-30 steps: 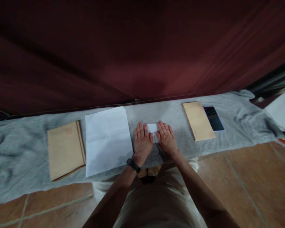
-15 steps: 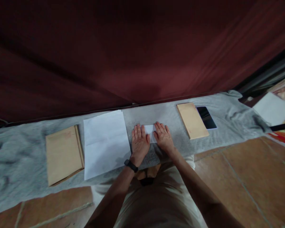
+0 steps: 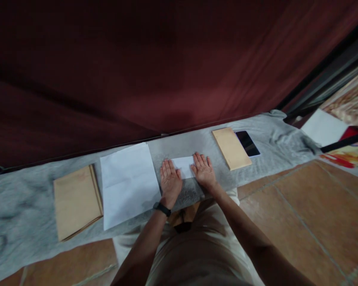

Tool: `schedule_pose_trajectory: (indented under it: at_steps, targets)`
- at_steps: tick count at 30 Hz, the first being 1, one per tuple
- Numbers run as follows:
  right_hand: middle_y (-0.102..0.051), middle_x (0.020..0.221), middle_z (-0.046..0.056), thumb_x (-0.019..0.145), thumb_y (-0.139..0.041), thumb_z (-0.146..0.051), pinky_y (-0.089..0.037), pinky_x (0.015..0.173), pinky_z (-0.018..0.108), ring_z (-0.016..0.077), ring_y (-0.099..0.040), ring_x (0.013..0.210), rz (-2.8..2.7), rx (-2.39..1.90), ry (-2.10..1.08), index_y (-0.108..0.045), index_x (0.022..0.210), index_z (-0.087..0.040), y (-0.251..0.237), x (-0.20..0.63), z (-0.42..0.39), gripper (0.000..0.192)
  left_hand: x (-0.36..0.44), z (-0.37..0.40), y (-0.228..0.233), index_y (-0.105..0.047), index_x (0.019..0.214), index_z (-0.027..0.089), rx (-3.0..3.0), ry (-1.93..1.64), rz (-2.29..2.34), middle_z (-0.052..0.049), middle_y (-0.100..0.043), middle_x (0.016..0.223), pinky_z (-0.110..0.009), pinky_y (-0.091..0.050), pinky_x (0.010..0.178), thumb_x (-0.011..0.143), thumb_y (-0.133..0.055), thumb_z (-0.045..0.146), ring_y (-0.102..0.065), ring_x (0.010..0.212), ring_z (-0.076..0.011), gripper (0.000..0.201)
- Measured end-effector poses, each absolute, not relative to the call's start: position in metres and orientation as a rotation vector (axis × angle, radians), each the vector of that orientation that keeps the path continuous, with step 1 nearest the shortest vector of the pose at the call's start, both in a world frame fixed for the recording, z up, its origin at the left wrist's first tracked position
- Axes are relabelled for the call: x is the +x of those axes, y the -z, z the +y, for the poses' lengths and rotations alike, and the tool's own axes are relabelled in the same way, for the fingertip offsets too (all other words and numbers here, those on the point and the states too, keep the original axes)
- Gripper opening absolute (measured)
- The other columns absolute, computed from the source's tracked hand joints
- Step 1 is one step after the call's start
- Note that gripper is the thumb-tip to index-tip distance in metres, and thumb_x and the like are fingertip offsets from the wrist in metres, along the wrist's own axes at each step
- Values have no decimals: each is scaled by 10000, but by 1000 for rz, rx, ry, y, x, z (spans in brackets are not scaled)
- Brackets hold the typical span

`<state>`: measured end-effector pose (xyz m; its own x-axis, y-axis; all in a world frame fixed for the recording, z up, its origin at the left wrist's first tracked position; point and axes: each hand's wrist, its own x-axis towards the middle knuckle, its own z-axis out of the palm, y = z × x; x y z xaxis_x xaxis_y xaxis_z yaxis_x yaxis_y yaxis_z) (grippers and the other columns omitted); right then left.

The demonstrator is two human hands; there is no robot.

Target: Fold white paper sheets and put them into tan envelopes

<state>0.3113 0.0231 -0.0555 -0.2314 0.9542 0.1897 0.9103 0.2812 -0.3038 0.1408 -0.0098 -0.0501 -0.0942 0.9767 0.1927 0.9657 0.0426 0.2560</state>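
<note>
A small folded white paper lies on the grey cloth in front of me. My left hand, with a black band on its wrist, lies flat on the paper's left end. My right hand presses flat on its right end. Fingers of both hands are stretched out and point away from me. A stack of white sheets lies just left of my left hand. A slim brown envelope lies to the right of my right hand.
A pile of brown envelopes sits at the left of the cloth. A dark phone lies beside the slim envelope. A dark red curtain hangs behind. Tiled floor spreads to the right, with a white sheet at far right.
My hands have slid apart along the folded paper, so more of it shows between them. The camera view has swung to the right.
</note>
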Motion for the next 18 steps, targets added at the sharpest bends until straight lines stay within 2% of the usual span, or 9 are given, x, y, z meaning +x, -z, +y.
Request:
schedule_pose_trajectory:
  at_steps: [3,8,13,18]
  targets:
    - [-439,1601,142,1059,-402,-363,-199,1224,523,319,-380,1477,-2176,-1704,-206,-437,1546,-154,52,314,22,531,141,-14,51,-307,1551,-48,2082,-538,2259,-274,-290,1635,-522,-237,1263,1041,-340,320,-230,1557,-333,630]
    - [-608,1412,167,1031,-443,-299,-391,1086,420,291,-551,1264,-2041,-1807,-343,-582,1416,-153,36,306,21,435,142,-21,53,-302,1559,-33,2077,-580,2293,-265,-294,1636,-537,-234,1259,1047,-314,324,-227,1558,-333,625]
    - [-692,1203,148,1011,-472,-262,-479,931,309,233,-660,1058,-1958,-1948,-552,-595,1368,-151,21,290,26,394,142,-22,53,-308,1563,-15,2067,-572,2287,-257,-297,1637,-539,-242,1257,1040,-334,317,-234,1556,-328,620]
    - [-740,1176,106,1005,-525,-299,-505,841,273,215,-709,1024,-1851,-2069,-695,-595,1338,-185,16,286,34,359,141,-22,54,-311,1564,-8,2082,-589,2291,-252,-299,1637,-539,-254,1254,1041,-339,322,-234,1556,-325,619]
